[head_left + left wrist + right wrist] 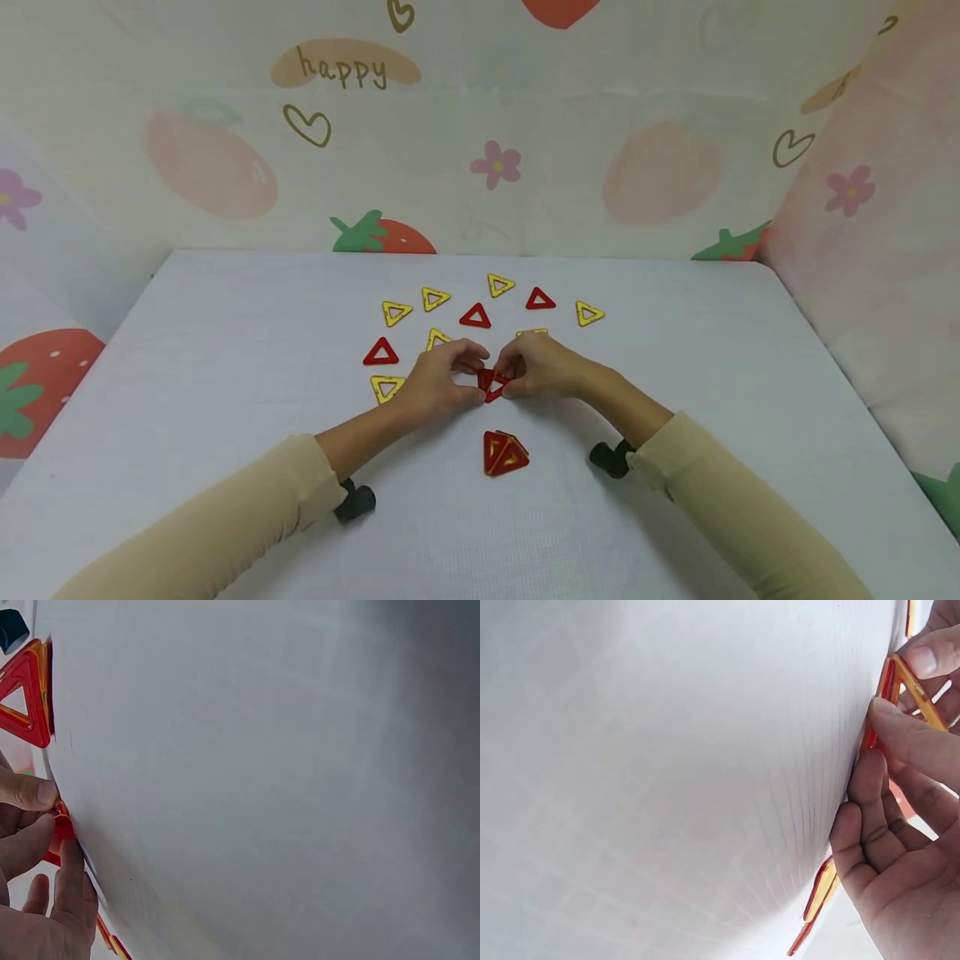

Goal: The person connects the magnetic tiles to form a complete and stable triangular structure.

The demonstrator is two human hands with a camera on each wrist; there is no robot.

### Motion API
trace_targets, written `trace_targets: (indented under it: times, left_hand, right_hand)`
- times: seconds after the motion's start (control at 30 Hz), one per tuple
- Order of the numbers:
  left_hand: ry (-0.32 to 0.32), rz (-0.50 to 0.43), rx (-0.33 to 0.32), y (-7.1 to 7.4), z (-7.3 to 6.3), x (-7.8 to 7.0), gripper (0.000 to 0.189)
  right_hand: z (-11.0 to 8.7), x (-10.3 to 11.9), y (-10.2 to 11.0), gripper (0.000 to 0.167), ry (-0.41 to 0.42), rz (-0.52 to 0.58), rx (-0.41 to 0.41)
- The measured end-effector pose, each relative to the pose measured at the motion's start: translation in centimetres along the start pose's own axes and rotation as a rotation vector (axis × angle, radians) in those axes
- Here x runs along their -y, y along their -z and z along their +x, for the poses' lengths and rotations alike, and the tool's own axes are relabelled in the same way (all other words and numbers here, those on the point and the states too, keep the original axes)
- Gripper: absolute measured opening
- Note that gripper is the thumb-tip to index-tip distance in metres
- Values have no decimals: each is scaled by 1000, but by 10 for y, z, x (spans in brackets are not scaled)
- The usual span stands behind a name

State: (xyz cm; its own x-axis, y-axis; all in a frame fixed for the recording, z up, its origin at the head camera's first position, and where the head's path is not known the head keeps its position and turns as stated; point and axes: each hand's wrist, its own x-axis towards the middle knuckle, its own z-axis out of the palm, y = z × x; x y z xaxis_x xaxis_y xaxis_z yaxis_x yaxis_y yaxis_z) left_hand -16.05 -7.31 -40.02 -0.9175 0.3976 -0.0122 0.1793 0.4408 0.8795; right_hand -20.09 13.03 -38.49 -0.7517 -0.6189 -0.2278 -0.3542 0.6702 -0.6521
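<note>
Near the table's middle in the head view, my left hand and right hand meet over a small cluster of red triangle tiles. Thumb and fingers of the left hand grip its left side, while the right hand pinches its right side. Yellow edging shows on the tilted tiles in the right wrist view. The left wrist view has mostly fingers covering the red plastic. Closer to me stands a small pyramid of red triangle tiles with yellow showing through, apart from both hands.
Beyond the hands lie several loose yellow triangle tiles and several red ones. Another yellow tile is partly hidden by the left hand. Patterned cloth hangs behind the white table.
</note>
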Motion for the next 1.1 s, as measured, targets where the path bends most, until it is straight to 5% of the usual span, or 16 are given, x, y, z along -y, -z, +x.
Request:
trace_targets:
  times: [0.43,0.87,1.1]
  left_hand:
    - [16,54,3,-2,0,0,39]
    - [9,25,27,0,-1,2,39]
    - [28,41,39,2,0,2,40]
  right_hand:
    - [0,-2,0,16,5,-20,-8]
    - [-4,-6,6,25,103,-64,14]
    - [-7,-15,20,29,95,-40,-105]
